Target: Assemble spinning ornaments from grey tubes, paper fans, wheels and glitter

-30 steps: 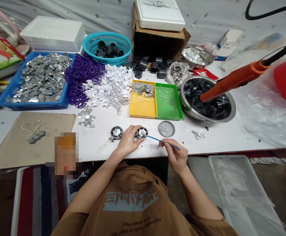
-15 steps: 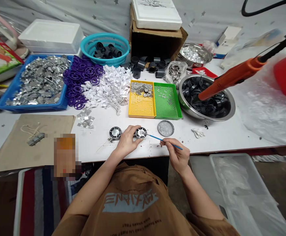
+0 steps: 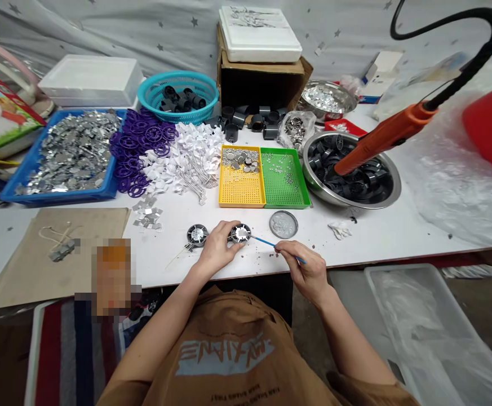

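My left hand [image 3: 219, 248] is closed around a small round black housing [image 3: 241, 233] with a silver and white spoked face, steadying it on the table. In my right hand [image 3: 305, 265] is a thin blue stick, like a fine brush [image 3: 265, 241], pinched near its rear end. Its tip reaches the face of the housing; what the tip is made of is too small to tell. A second similar housing [image 3: 197, 234], with thin wires at its side, lies just left of my left hand. Beyond my right hand sits a shallow round dish [image 3: 283, 225] of clear-grey material.
Behind the dish stand a yellow tray [image 3: 241, 194] and a green tray [image 3: 286, 194] with small metal parts. A steel bowl [image 3: 393, 189] of black rings holds an orange-handled tool [image 3: 389, 135]. Purple rings [image 3: 129, 149], white pieces [image 3: 165, 163] and a blue tray [image 3: 55, 196] lie left.
The view has tilted slightly, so everything sits a little lower. My right hand and the blue stick have shifted slightly left, the tip further over the housing. My left hand keeps its hold.
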Available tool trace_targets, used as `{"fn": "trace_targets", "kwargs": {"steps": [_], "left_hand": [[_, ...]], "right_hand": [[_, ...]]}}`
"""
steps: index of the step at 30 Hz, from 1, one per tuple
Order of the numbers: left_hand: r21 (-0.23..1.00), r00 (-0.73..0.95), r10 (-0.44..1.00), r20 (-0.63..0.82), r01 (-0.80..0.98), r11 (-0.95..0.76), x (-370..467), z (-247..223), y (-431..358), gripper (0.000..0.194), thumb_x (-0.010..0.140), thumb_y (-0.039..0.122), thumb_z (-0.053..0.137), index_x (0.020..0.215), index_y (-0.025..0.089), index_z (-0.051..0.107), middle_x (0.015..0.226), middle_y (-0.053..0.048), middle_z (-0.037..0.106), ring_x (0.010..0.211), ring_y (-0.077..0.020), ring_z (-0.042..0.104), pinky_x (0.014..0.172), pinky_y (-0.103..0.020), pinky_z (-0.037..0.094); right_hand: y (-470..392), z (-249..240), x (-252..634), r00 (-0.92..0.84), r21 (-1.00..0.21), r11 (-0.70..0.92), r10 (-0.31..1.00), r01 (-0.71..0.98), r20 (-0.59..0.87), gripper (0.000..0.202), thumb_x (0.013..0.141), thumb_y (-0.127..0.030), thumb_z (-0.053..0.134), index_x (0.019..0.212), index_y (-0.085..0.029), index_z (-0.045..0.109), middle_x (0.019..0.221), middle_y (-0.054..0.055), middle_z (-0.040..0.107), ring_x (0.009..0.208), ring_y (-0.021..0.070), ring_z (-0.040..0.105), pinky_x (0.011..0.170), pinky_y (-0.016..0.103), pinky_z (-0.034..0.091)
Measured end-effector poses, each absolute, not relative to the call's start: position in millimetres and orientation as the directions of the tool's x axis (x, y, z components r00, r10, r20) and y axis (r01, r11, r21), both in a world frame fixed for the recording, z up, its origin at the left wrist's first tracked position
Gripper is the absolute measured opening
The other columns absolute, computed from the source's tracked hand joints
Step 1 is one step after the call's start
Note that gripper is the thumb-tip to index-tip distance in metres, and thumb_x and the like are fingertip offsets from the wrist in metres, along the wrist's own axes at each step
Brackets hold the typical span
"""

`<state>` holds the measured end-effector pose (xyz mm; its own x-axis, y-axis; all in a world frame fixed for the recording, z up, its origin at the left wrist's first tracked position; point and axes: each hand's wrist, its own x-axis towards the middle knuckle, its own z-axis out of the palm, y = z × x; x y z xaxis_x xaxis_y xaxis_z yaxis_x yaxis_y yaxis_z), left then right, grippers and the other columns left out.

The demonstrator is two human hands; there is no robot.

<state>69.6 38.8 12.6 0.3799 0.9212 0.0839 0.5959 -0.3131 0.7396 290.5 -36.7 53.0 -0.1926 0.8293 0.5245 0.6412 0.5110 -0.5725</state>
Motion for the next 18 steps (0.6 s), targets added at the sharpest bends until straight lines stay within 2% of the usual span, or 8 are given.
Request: {"fn": "trace_targets", "kwargs": {"steps": [7, 13, 18], "left_hand": [[0.727, 0.378, 0.921, 0.093, 0.607, -0.322, 69.5, 10.8, 39.2, 0.048, 0.076, 0.019, 0.07, 0.121, 0.023, 0.054, 0.114, -0.006, 0.06, 0.107, -0.0236, 0.06, 0.095, -0.04, 0.049], [0.738, 0.375, 0.923, 0.087, 0.598, -0.312, 69.3, 12.4, 39.3, 0.049, 0.075, 0.017, 0.071, 0.121, 0.023, 0.055, 0.115, -0.005, 0.061, 0.107, -0.0228, 0.06, 0.096, -0.039, 0.049], [0.741, 0.369, 0.927, 0.073, 0.601, -0.298, 70.0, 12.4, 39.8, 0.049, 0.074, 0.017, 0.071, 0.12, 0.022, 0.055, 0.114, -0.005, 0.06, 0.106, -0.0226, 0.06, 0.096, -0.039, 0.048]], "right_hand": [[-35.3, 56.0, 286.4, -0.159, -0.611, 0.534, 0.814, 0.585, 0.559, 0.026, 0.088, -0.004, 0.051, 0.105, -0.022, 0.06, 0.088, 0.004, 0.07, 0.084, 0.0153, 0.067, 0.076, 0.029, 0.054], [-34.9, 53.7, 290.5, -0.203, -0.576, 0.518, 0.828, 0.632, 0.523, 0.023, 0.088, -0.004, 0.052, 0.103, -0.02, 0.06, 0.086, 0.005, 0.069, 0.082, 0.0151, 0.067, 0.074, 0.028, 0.054], [-34.9, 55.3, 291.1, -0.15, -0.614, 0.514, 0.825, 0.599, 0.544, 0.025, 0.088, -0.004, 0.052, 0.104, -0.021, 0.06, 0.087, 0.004, 0.069, 0.084, 0.0146, 0.067, 0.075, 0.028, 0.054]]}}
